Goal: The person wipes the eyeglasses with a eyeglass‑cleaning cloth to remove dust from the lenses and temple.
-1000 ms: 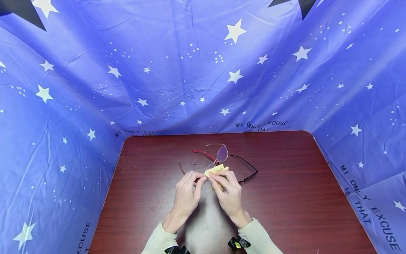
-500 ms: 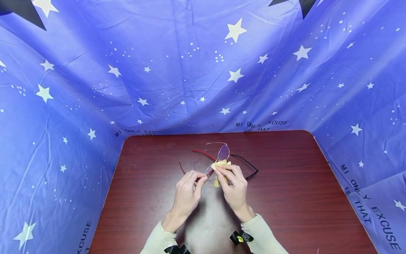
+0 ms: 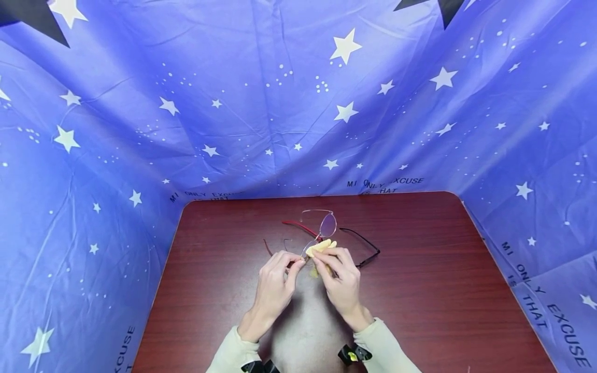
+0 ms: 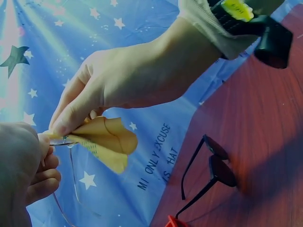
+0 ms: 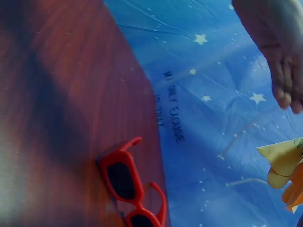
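My left hand [image 3: 272, 282] pinches the outer edge of a pair of thin metal-framed glasses [image 3: 328, 226], held up over the table. Between the thumb and fingers of my right hand [image 3: 344, 282] is a yellow cleaning cloth [image 3: 321, 247], folded over the lens nearer the left hand. The other lens shows a purple tint and points away from me. In the left wrist view, the cloth [image 4: 111, 144] fans out below the right fingertips, and one thin temple hangs down. The right wrist view catches the cloth [image 5: 281, 158] at its right edge; the frame is hidden there.
Red-framed sunglasses [image 5: 124, 179] lie on the table behind the hands, partly covered by them in the head view. Black sunglasses [image 4: 221, 170] rest to their right. A blue star-printed curtain [image 3: 298, 103] surrounds the brown table [image 3: 443, 290].
My right hand slid the cloth away from the left hand toward the bridge, then back partway toward the left. The left hand stayed nearly still while the glasses tilted slightly.
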